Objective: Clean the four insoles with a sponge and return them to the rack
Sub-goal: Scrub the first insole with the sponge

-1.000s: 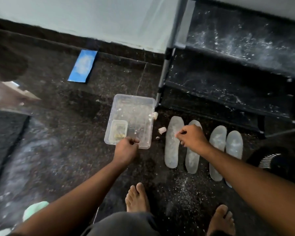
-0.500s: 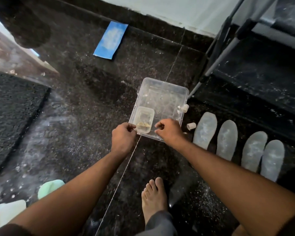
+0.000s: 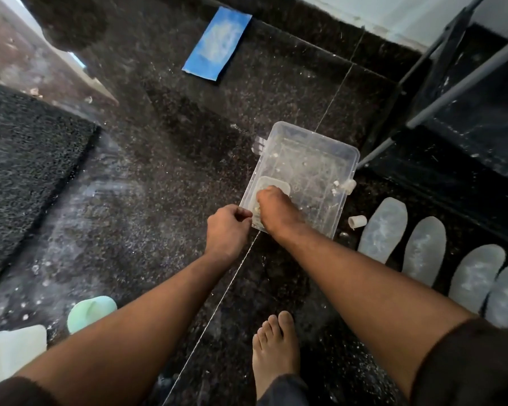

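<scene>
Head view, looking down at a dark speckled floor (image 3: 165, 159).

Clear plastic tub (image 3: 339, 155) sits on the floor, just left of the foot of the black rack (image 3: 464, 148). Inside the tub, at its near left corner, lies a small clear tray (image 3: 279, 183).

Left hand (image 3: 226, 230): fingers curled, grip clamped on the tub's near left rim at the corner.

Right hand (image 3: 277, 213): reaches down into the tub, over the small tray. Fingers bent downward; fingertips hidden behind the back of the hand. Cannot tell whether this grip is together on something or apart. No sponge can be made out.

Four insoles (image 3: 383, 230), pale grey and blotched white, lie flat on the floor in a row to the right of the tub, in front of the rack's bottom shelf. They lie side by side, toes pointing toward the rack; the two farthest right touch or nearly touch. The right forearm crosses near the leftmost one without covering it.

A small white cylinder (image 3: 357, 221) lies on the floor between the tub and the leftmost insole. A similar white piece (image 3: 349, 186) sits against the tub's right rim.

Other items: blue card (image 3: 217, 43) on the floor by the wall; dark mat (image 3: 27, 159) at left; pale green object (image 3: 91, 313) and white container (image 3: 9, 351) at lower left; one bare foot (image 3: 274, 344) at bottom centre.
</scene>
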